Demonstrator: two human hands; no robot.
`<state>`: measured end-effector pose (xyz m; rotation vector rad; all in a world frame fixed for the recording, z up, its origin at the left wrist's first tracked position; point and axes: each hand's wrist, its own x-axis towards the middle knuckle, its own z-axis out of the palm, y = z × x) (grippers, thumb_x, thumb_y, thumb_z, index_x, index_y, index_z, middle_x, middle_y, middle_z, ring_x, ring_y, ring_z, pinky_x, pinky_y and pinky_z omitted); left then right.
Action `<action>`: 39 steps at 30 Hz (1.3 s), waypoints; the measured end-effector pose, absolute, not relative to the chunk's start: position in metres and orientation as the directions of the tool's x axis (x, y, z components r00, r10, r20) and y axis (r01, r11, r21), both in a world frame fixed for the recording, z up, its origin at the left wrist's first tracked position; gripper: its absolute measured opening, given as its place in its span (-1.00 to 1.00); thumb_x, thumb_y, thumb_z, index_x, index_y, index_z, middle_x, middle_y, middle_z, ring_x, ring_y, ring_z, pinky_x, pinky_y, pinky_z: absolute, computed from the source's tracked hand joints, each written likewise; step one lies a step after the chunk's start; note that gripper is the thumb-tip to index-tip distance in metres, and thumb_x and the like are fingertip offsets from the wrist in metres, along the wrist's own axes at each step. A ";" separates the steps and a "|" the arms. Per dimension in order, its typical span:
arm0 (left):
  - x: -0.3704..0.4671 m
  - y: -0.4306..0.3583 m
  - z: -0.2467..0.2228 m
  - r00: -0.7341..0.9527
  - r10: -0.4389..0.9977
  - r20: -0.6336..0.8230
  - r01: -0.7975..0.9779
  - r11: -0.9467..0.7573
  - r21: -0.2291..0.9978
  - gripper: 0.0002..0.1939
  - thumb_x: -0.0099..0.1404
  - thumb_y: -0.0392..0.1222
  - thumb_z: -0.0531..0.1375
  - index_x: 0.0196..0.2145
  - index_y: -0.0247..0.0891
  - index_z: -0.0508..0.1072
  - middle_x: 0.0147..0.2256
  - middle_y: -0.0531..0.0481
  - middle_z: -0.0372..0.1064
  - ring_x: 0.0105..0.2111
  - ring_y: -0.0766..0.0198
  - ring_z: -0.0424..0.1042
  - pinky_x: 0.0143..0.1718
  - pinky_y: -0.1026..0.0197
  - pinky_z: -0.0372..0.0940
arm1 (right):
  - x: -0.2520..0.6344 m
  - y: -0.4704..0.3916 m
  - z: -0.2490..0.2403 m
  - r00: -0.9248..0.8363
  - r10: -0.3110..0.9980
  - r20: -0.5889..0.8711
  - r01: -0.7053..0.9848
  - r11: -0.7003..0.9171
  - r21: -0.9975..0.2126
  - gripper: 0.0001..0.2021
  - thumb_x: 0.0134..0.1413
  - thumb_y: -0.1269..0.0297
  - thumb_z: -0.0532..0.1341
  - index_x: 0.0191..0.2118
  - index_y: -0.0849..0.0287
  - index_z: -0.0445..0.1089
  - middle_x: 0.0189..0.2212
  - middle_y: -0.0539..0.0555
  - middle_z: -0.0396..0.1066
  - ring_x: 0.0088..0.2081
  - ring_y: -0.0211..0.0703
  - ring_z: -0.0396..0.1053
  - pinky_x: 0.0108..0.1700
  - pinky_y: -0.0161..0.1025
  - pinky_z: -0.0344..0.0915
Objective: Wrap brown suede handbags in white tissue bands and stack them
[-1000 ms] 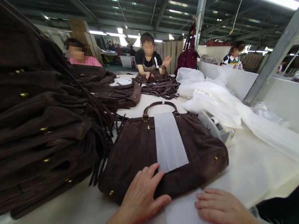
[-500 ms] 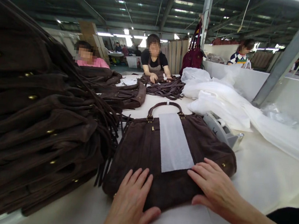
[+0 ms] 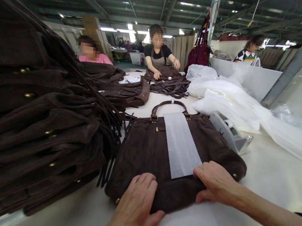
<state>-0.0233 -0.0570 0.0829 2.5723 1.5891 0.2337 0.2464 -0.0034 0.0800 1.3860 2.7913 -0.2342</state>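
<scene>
A dark brown handbag (image 3: 140,148) lies on the white table, its looped handle (image 3: 169,102) pointing away from me. Across its middle rests a strip of white paper (image 3: 181,146). My left hand (image 3: 139,200) is on the bag's near left part, fingers bent and close together, thumb out to the side. My right hand (image 3: 215,182) has its fingers curled on the near right part, beside the lower end of the paper. Both hands grip the bag's near edge.
A tall stack of brown bags (image 3: 35,123) rises at the left. A tape dispenser (image 3: 229,132) stands behind the bag's right side, near white wrapping sheets (image 3: 230,101). Across the table, a person (image 3: 158,54) handles brown bags. A metal post (image 3: 300,55) slants at the right.
The fingers of both my hands have curled in from lying flat and spread on the bag. The view has shifted slightly. The person across the table has raised one hand.
</scene>
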 end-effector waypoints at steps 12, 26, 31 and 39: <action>-0.017 -0.015 0.152 0.402 0.910 -0.098 0.895 -0.368 0.253 -0.74 0.09 -0.13 0.30 -0.40 -0.20 0.25 -0.34 0.12 0.29 -0.32 0.24 0.25 -0.37 0.22 0.02 | 0.268 0.027 0.145 -0.647 0.749 -0.143 0.719 0.536 -0.443 -0.62 -0.18 0.07 0.39 -0.32 0.13 0.25 -0.36 -0.05 0.33 -0.33 -0.20 0.26 -0.36 -0.33 0.03; -0.025 0.087 0.127 0.456 0.793 -0.404 0.884 -0.348 0.313 -0.69 0.09 0.00 0.23 -0.51 -0.20 0.19 -0.51 0.17 0.20 -0.46 0.32 0.25 -0.51 0.28 0.01 | 0.250 0.089 0.079 -0.551 0.816 -0.176 0.829 0.512 -0.225 -0.57 -0.18 -0.04 0.39 -0.24 0.10 0.33 -0.37 0.03 0.44 -0.30 -0.05 0.39 -0.45 -0.30 -0.11; -0.004 0.064 0.142 0.376 0.891 -0.254 0.927 -0.364 0.093 -0.85 0.19 -0.12 0.21 -0.38 -0.19 0.30 -0.37 0.03 0.37 -0.30 0.15 0.37 -0.34 0.19 0.09 | 0.253 0.084 0.084 -0.564 0.820 -0.100 0.822 0.545 -0.167 -0.58 -0.09 -0.06 0.35 -0.20 0.10 0.32 -0.36 0.06 0.47 -0.30 -0.02 0.44 -0.46 -0.28 -0.13; 0.064 0.032 0.095 0.247 0.956 0.157 0.969 -0.238 -0.071 -0.76 0.36 -0.04 0.06 -0.23 -0.27 0.36 -0.26 -0.16 0.35 -0.20 -0.02 0.32 -0.20 -0.01 0.12 | 0.254 0.078 0.080 -0.557 0.826 -0.087 0.825 0.539 -0.167 -0.60 -0.04 -0.06 0.33 -0.23 0.11 0.28 -0.38 0.02 0.48 -0.30 -0.03 0.45 -0.45 -0.28 -0.08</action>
